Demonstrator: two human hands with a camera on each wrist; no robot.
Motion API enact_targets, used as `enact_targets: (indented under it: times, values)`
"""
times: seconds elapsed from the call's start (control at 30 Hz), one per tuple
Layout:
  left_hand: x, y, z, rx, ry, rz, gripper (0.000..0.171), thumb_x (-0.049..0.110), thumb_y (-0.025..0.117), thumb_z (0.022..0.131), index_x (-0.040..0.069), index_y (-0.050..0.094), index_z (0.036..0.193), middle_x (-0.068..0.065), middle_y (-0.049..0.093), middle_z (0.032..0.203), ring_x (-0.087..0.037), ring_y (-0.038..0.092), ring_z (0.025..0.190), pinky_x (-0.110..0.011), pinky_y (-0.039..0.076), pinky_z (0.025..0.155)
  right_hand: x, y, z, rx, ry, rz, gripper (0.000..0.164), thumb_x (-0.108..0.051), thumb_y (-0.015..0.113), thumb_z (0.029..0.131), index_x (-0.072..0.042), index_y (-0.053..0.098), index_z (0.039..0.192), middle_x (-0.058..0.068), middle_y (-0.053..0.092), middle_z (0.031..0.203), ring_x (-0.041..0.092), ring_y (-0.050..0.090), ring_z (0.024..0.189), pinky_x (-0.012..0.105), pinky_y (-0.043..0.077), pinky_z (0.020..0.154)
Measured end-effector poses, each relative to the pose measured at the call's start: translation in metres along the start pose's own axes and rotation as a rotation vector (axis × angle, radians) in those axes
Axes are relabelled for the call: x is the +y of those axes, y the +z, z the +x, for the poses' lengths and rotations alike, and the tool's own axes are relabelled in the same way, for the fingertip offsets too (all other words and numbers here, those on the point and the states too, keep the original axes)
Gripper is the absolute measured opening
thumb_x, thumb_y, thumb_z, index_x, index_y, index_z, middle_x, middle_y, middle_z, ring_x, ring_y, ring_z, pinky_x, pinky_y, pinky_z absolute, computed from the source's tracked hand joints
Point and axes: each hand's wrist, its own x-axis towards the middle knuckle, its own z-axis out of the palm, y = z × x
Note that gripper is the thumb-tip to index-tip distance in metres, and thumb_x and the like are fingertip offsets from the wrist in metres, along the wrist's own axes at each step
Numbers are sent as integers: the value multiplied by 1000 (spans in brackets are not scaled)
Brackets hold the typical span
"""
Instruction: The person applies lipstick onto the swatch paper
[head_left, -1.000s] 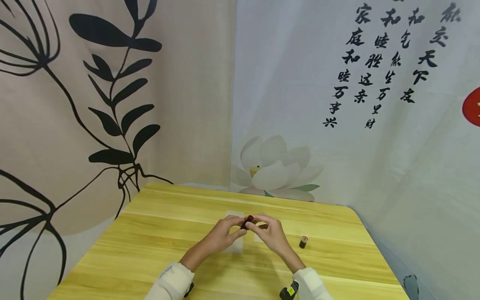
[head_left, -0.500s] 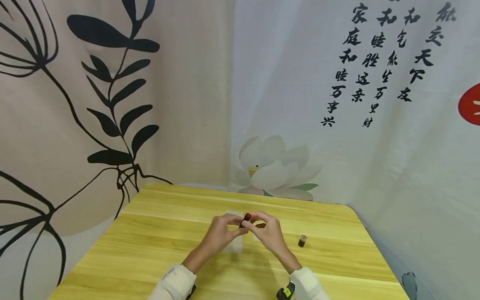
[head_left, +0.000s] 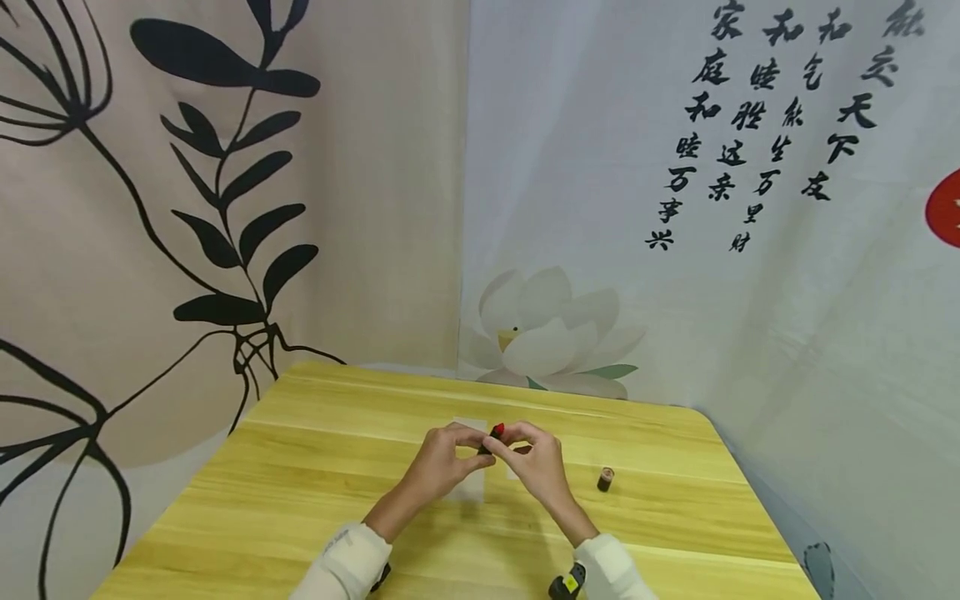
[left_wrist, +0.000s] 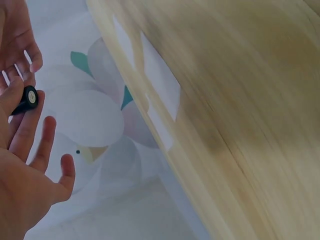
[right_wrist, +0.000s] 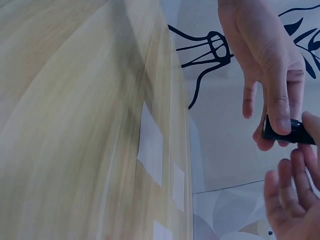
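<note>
A black lipstick [head_left: 497,431] with its red tip bare is held up above the table, between both hands. My left hand [head_left: 437,469] pinches its lower end between thumb and fingers. From the other side, my right hand [head_left: 543,468] grips the lipstick's upper part, just below the red tip. In the left wrist view the round labelled base of the lipstick [left_wrist: 31,97] faces the camera; its red tip is hidden there. The right wrist view shows the left thumb laid along the dark tube [right_wrist: 295,132]. A dark cap [head_left: 605,479] stands upright on the table, to the right of my right hand.
Flat white paper pieces [head_left: 468,490] lie on the wooden table [head_left: 300,467] beneath and behind the hands. A patterned cloth backdrop [head_left: 390,208] rises behind the table's far edge.
More of the lipstick's red tip shows above the tube than a second ago. Both hands have stayed nearly in place, still holding it. The cap remains where it stood.
</note>
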Motion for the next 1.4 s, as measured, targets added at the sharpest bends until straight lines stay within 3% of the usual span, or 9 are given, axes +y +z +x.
enact_targets:
  times: [0.17, 0.3, 0.4, 0.53, 0.63, 0.93, 1.07, 1.2, 1.4]
  values:
    - [-17, -14, 9, 20, 1, 167, 33, 31, 72, 85, 23, 69, 118, 12, 67, 108, -11, 55, 104, -45, 43, 92, 20, -4, 13, -115, -22, -102, 32, -38, 72, 85, -20, 67, 111, 2, 68, 106, 24, 65, 96, 28, 55, 70]
    - [-36, -32, 22, 38, -66, 347, 38, 33, 70, 87, 22, 65, 124, 6, 67, 106, -16, 55, 104, -48, 37, 93, 40, -7, 23, -185, -44, -265, 37, -37, 69, 88, -17, 64, 119, 6, 65, 118, 27, 62, 106, 39, 55, 78]
    - [-49, -40, 32, 14, -112, 455, 37, 34, 72, 86, 21, 64, 119, 6, 69, 97, -19, 55, 103, -46, 35, 93, 55, -5, 28, -278, -38, -364, 36, -34, 66, 91, -16, 62, 123, 5, 61, 127, 26, 57, 115, 46, 50, 90]
    - [-65, -43, 45, -38, -131, 554, 31, 30, 75, 83, 19, 66, 111, 7, 70, 90, -20, 54, 99, -46, 34, 90, 70, 3, 37, -396, -57, -458, 40, -33, 61, 95, -12, 59, 129, 6, 54, 136, 25, 51, 124, 45, 43, 99]
    - [-76, -39, 53, -66, -132, 611, 29, 27, 76, 83, 20, 69, 109, 6, 71, 92, -20, 53, 96, -47, 34, 89, 76, 11, 46, -407, -50, -498, 43, -32, 59, 96, -10, 56, 133, 6, 53, 137, 25, 51, 124, 43, 44, 98]
    - [-99, -17, 63, -137, -161, 676, 25, 27, 76, 83, 23, 71, 107, 3, 70, 100, -21, 53, 97, -48, 35, 86, 96, 31, 62, -340, 21, -498, 45, -26, 61, 95, -4, 54, 134, 15, 53, 137, 33, 54, 120, 48, 45, 96]
    - [-104, -8, 62, -164, -166, 675, 23, 27, 74, 85, 23, 71, 107, 1, 70, 101, -23, 53, 98, -49, 35, 86, 109, 35, 60, -367, 47, -604, 46, -33, 60, 95, -11, 55, 135, 16, 47, 142, 36, 45, 128, 53, 39, 101]
    - [-109, -6, 62, -173, -177, 680, 22, 26, 74, 85, 23, 71, 106, 0, 69, 101, -23, 52, 98, -50, 34, 87, 117, 38, 58, -384, 11, -700, 46, -39, 60, 94, -16, 58, 134, 17, 46, 143, 39, 41, 131, 57, 37, 101]
    - [-114, -7, 65, -173, -176, 699, 26, 25, 74, 85, 22, 71, 110, 0, 70, 102, -24, 52, 98, -50, 34, 88, 118, 38, 61, -381, -16, -726, 45, -38, 61, 94, -16, 59, 133, 18, 46, 142, 40, 42, 130, 54, 40, 100]
